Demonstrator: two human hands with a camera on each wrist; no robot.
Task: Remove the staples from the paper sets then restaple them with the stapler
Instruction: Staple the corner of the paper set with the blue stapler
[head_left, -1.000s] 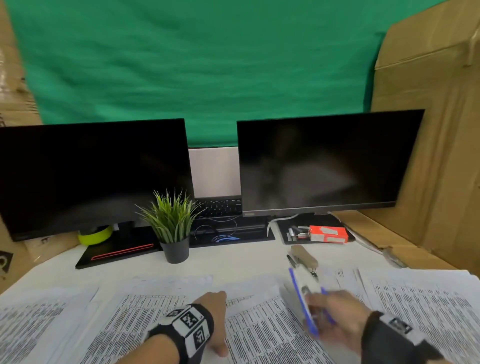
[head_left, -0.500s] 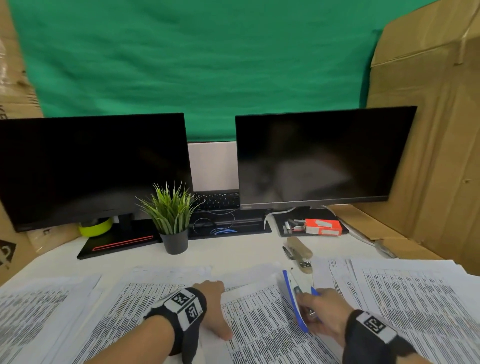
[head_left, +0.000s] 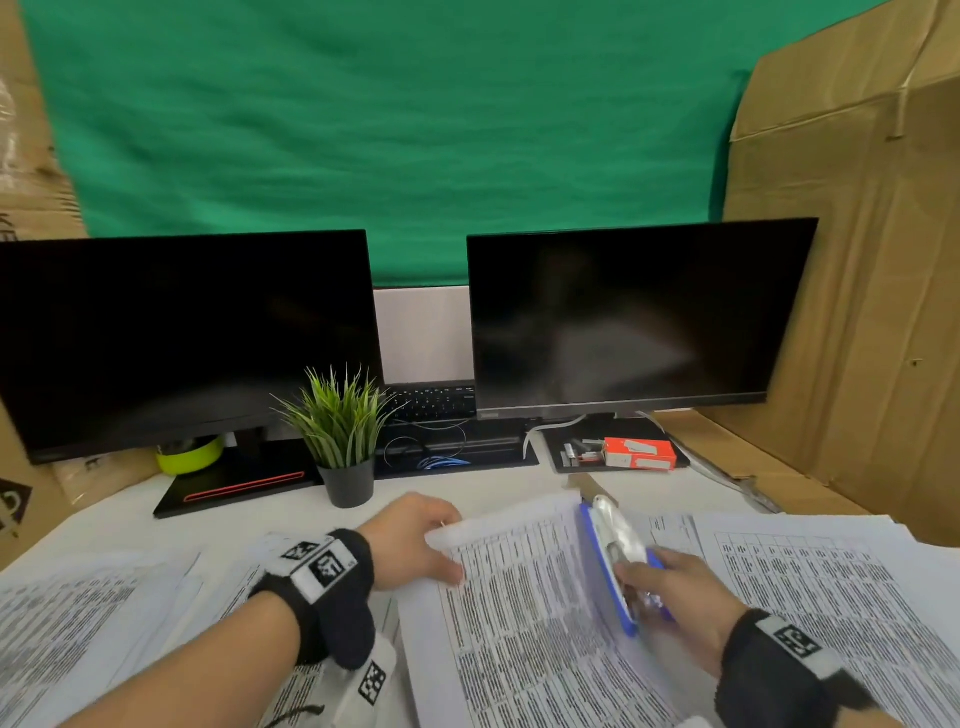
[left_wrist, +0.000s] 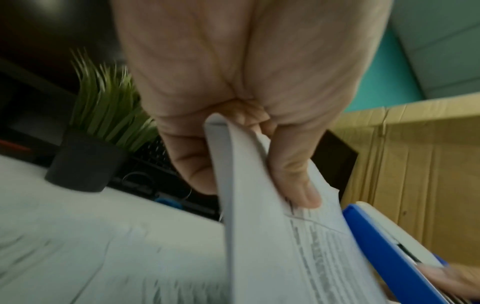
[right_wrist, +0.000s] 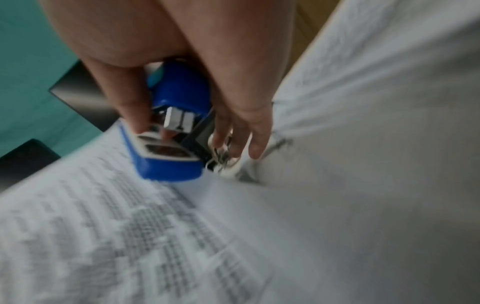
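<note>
From the head view, your left hand (head_left: 410, 540) pinched the far left corner of the paper set (head_left: 524, 597) that lay in front of you on the worktop (head_left: 249, 519), its grip clenched on that corner and lifting it slightly. Your right hand (head_left: 680, 597) grasped the blue and white stapler (head_left: 610, 556) at its near end, the tool pointing away from you along the right edge of the same set. More printed sheets (head_left: 831, 587) lay spread to both sides. A potted plant (head_left: 343, 441) stood just beyond your left hand, in front of two dark monitors (head_left: 639, 317), and a red box (head_left: 640, 453) sat under the right one.

From the left wrist view, your thumb (left_wrist: 296, 164) and fingers (left_wrist: 192, 162) held the folded corner of the paper set (left_wrist: 259, 205) between them; the stapler (left_wrist: 384, 246) showed just to the right.

From the right wrist view, your fingers (right_wrist: 241, 121) were curled round the stapler (right_wrist: 168, 160), which hung just above the printed paper (right_wrist: 130, 236). The picture was blurred, so I could not tell whether it touched the sheet.
</note>
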